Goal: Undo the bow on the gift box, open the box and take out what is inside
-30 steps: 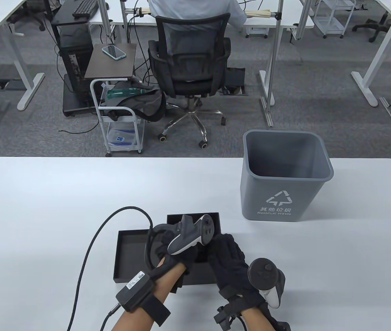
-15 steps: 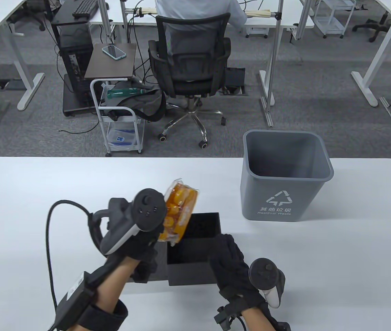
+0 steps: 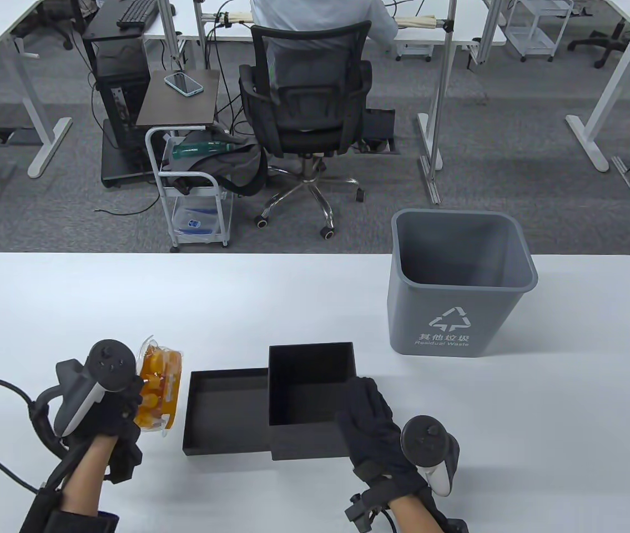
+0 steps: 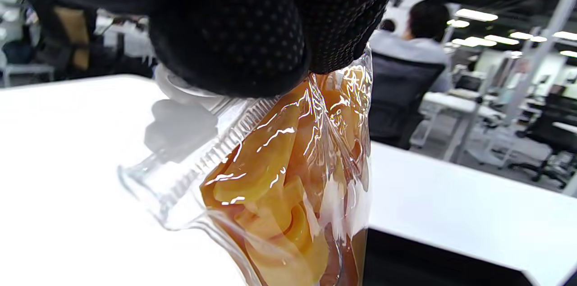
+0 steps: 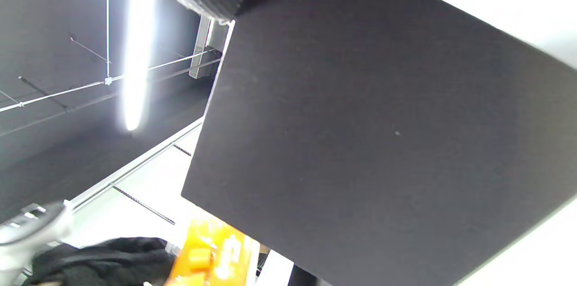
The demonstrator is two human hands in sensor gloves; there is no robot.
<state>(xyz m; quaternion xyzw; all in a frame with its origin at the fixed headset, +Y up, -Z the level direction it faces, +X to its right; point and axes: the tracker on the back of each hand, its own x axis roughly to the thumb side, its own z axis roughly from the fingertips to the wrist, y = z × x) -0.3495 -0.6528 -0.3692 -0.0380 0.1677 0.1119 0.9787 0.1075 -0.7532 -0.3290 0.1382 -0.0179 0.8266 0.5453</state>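
The left hand (image 3: 117,413) grips a clear plastic packet of orange fruit pieces (image 3: 158,393) left of the open black cardboard box (image 3: 310,397), whose near right corner the right hand (image 3: 373,427) clasps.

On the table (image 3: 126,300), the box (image 3: 310,401) touches the lid (image 3: 225,413) on its left; the packet (image 3: 158,393) lies further left, the bin (image 3: 459,283) behind-right.
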